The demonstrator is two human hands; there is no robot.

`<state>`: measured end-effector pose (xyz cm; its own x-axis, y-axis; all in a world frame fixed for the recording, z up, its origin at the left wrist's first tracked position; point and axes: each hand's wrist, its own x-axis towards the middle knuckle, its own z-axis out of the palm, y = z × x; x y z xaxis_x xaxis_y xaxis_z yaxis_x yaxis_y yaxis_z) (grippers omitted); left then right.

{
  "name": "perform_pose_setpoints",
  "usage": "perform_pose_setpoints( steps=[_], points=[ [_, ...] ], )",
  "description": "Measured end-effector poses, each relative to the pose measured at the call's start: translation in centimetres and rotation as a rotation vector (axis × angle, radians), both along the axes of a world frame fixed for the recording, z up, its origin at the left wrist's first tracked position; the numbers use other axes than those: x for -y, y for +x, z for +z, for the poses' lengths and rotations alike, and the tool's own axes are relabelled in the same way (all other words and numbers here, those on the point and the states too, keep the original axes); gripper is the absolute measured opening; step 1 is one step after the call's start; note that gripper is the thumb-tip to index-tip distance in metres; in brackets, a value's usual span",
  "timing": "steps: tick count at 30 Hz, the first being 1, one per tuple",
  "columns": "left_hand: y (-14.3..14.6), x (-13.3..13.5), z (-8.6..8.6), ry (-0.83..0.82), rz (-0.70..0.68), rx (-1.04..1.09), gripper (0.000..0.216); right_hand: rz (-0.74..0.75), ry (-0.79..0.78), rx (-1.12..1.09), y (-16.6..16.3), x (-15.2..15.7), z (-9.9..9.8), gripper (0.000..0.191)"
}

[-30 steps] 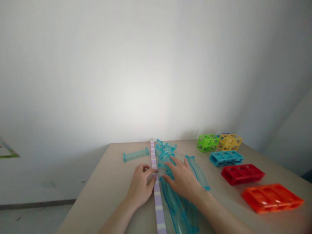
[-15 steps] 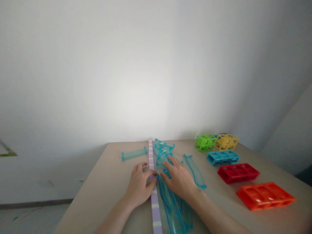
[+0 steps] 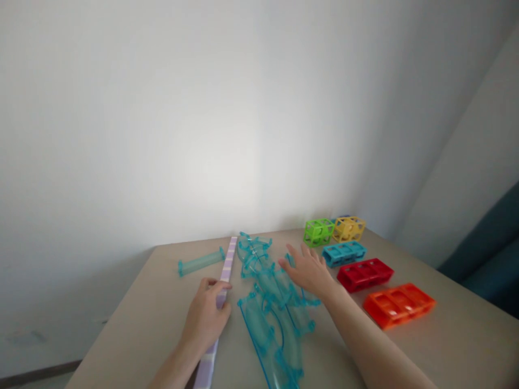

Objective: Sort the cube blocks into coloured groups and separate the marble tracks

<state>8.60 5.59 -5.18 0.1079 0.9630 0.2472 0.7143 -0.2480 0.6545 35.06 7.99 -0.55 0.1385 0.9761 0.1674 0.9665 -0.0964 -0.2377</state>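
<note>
The left hand grips the purple strip, which runs near-to-far; the right hand hovers open over the clear blue tracks to its right.

A plain room, likely a home: beige table, bare white wall, colourful plastic toys.

A matt, smooth tan table that looks like laminate carries a heap of clear, glossy turquoise plastic track pieces; just left of the heap lies a long lilac-and-white strip of matt plastic, and beyond that a frosted turquoise plastic tube. Right of the heap sit opaque, slightly shiny plastic blocks: green, yellow, blue, red and orange; the wall behind the heap is plain matt white.
</note>
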Motion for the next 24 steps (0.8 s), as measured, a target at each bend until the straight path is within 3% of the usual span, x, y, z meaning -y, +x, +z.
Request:
perform_pose_setpoints(
  steps=[5,10,17,24],
  points=[
    [-0.4,-0.3,0.3,0.001,0.079,0.16,0.032,0.127,-0.147,-0.151,1.5,-1.3,-1.6,0.062],
    [-1.0,-0.7,1.4,-0.28,0.126,0.703,0.036,0.155,-0.096,-0.196,-0.3,-1.8,-2.4,0.06],
    [-1.8,-0.5,3.0,-0.349,-0.032,1.376,0.053,0.112,-0.032,-0.289,-3.7,-1.8,-3.2,0.059],
    [-2.6,-0.4,4.1,-0.354,-0.098,1.605,0.044,0.072,-0.005,-0.329,-9.0,-2.6,-3.5,0.058]
  ],
)
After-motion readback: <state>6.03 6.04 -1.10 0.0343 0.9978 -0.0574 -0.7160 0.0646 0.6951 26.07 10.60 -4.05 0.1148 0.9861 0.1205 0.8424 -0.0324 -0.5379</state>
